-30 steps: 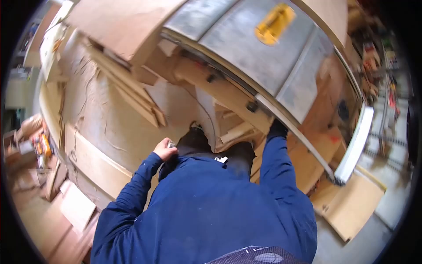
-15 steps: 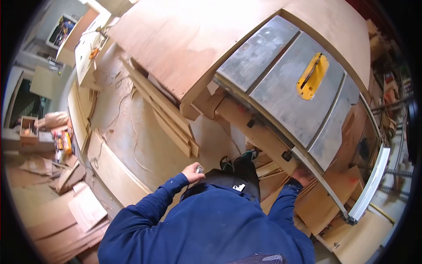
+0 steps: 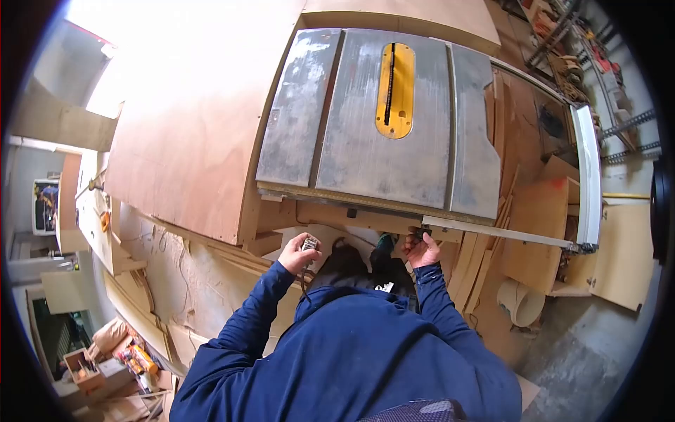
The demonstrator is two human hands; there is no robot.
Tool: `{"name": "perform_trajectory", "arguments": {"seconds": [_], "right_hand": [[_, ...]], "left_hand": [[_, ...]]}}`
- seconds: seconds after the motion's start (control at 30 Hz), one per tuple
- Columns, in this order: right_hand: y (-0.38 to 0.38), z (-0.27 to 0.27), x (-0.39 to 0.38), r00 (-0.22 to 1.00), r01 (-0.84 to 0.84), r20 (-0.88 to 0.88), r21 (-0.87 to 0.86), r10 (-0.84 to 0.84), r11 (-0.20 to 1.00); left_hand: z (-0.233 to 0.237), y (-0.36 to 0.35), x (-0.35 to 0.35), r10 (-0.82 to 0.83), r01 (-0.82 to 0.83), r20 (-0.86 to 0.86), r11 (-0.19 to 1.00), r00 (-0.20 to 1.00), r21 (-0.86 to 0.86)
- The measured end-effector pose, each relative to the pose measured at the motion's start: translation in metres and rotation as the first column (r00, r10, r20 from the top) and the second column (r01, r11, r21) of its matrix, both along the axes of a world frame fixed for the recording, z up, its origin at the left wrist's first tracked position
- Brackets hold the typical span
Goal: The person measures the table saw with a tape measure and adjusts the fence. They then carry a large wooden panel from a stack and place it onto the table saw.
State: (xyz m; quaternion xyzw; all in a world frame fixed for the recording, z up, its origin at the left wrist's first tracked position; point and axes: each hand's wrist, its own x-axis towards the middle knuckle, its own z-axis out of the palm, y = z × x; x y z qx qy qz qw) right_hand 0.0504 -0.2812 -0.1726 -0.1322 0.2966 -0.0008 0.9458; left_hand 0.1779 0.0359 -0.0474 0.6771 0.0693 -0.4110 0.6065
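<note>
My left hand [image 3: 295, 257] is closed around a small grey plug-like piece [image 3: 309, 243], with a dark cord [image 3: 304, 280] hanging below it. At the front edge of the table saw [image 3: 383, 165], the fingers of my right hand [image 3: 423, 252] are curled at a black knob [image 3: 420, 233]. That knob sits near the inner end of a metal rail [image 3: 499, 233]. The saw has a grey metal top with two slots and a yellow insert plate [image 3: 396, 91]. A dark blade slot runs along the insert.
A large plywood surface [image 3: 190, 133] borders the saw on the left. Boards [image 3: 232, 254] lean beneath it. To the right are a silver fence bar [image 3: 588, 176], a white bucket [image 3: 520, 302] and plywood panels [image 3: 538, 246]. Metal shelving [image 3: 619, 130] lines the wall.
The view has swung right and the saw now lies straight ahead. My right hand has come up from below the rail to the black knob. My left hand still holds the plug-like piece.
</note>
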Motion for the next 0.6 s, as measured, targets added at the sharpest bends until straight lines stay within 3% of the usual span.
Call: {"name": "perform_trajectory", "arguments": {"seconds": [0.03, 0.1, 0.17, 0.23, 0.27, 0.3, 0.37, 0.4, 0.43, 0.5, 0.57, 0.6], "right_hand": [[0.001, -0.001, 0.000, 1.000, 0.023, -0.002, -0.011, -0.023, 1.000], [0.003, -0.013, 0.001, 0.988, 0.068, -0.129, -0.133, -0.085, 0.989], [0.011, -0.024, 0.003, 0.938, 0.159, -0.243, -0.330, -0.246, 0.930], [0.023, -0.020, 0.007, 0.900, -0.005, -0.263, -0.804, -0.348, 0.594], [0.028, -0.018, 0.011, 0.878, -0.035, -0.271, -0.858, -0.395, 0.512], [0.025, -0.009, 0.014, 0.874, -0.029, -0.264, -0.867, -0.407, 0.498], [0.013, 0.004, 0.013, 0.910, -0.037, -0.353, -0.591, -0.218, 0.806], [0.001, -0.004, 0.014, 0.964, -0.012, -0.251, -0.368, -0.087, 0.930], [-0.005, -0.003, 0.018, 0.967, -0.022, -0.252, -0.195, -0.028, 0.981], [-0.018, -0.009, 0.019, 0.957, -0.194, -0.263, -0.277, 0.120, 0.941], [-0.017, -0.014, 0.017, 0.953, -0.212, -0.279, -0.327, 0.121, 0.921], [-0.006, 0.000, 0.023, 0.888, -0.340, -0.459, -0.658, -0.001, 0.672]], "left_hand": [[-0.001, 0.000, 0.006, -0.023, 0.023, -0.002, 1.000, 1.000, -0.011], [-0.005, 0.001, 0.014, -0.135, 0.134, 0.153, 0.991, 0.979, 0.014], [-0.014, 0.005, 0.024, -0.232, 0.230, 0.125, 0.973, 0.965, 0.031], [-0.013, 0.012, 0.033, -0.317, 0.314, 0.037, 0.947, 0.948, 0.071], [-0.014, 0.014, 0.037, -0.340, 0.336, 0.114, 0.940, 0.934, 0.052], [-0.013, 0.016, 0.044, -0.346, 0.344, 0.120, 0.938, 0.930, 0.037], [-0.012, 0.026, 0.056, -0.444, 0.434, 0.167, 0.896, 0.881, 0.092], [-0.014, 0.031, 0.062, -0.429, 0.417, 0.206, 0.904, 0.880, 0.099], [-0.013, 0.034, 0.069, -0.446, 0.436, 0.202, 0.895, 0.872, 0.097], [-0.010, 0.037, 0.085, -0.483, 0.445, 0.223, 0.873, 0.847, 0.199], [-0.008, 0.036, 0.099, -0.504, 0.468, 0.246, 0.863, 0.828, 0.191], [-0.007, 0.035, 0.102, -0.500, 0.465, 0.262, 0.865, 0.826, 0.186]]}}
